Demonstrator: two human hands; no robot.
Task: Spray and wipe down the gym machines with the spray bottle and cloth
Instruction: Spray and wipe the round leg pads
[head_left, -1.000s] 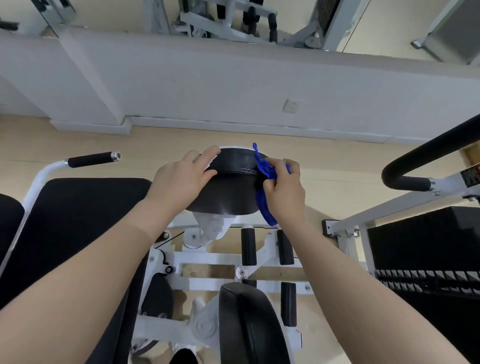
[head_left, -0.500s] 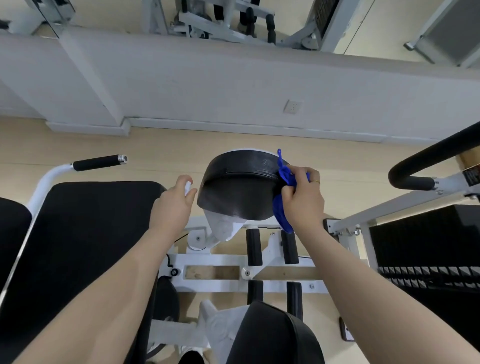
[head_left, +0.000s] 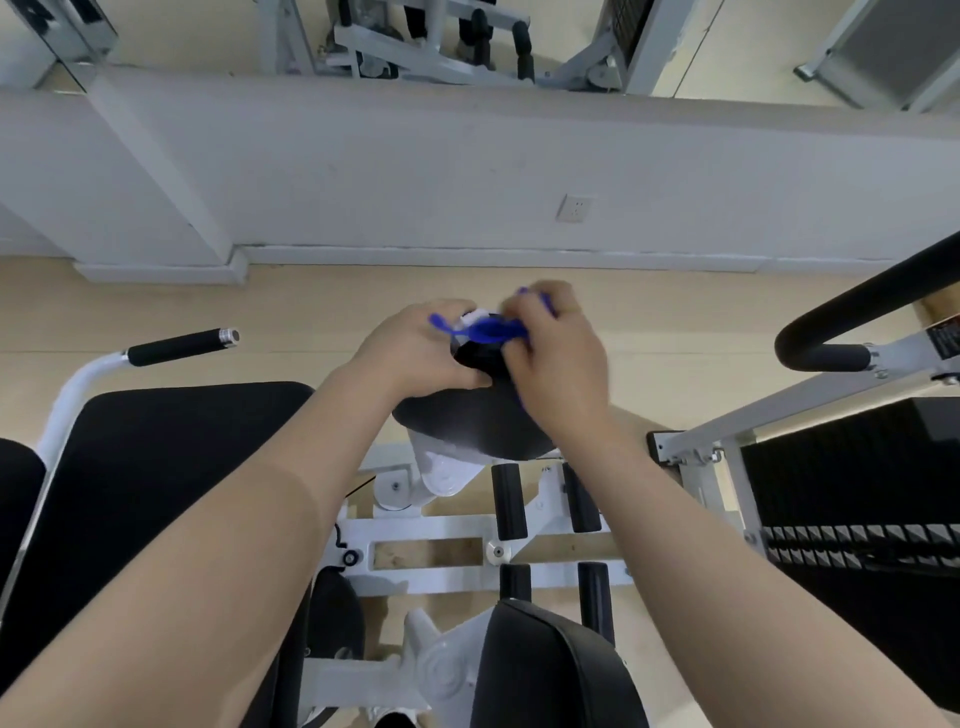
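A white-painted steel gym machine (head_left: 457, 540) with smooth black vinyl cushions filled the floor under the person's arms, its rounded black pad (head_left: 467, 421) lying directly beneath both sets of fingers. The left hand (head_left: 415, 353) curled its fingers over the pad's far rim, gripping it, while the right hand (head_left: 558, 358) pinched a thin, crumpled blue cloth (head_left: 488, 331) against that same rim. The cloth bunched between the two hands, one blurred strip poking out past the left fingertips.

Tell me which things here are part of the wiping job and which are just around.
In use: blue cloth, round black pad, left hand, right hand.
Just around: black seat, foam handle, weight stack, wall socket.
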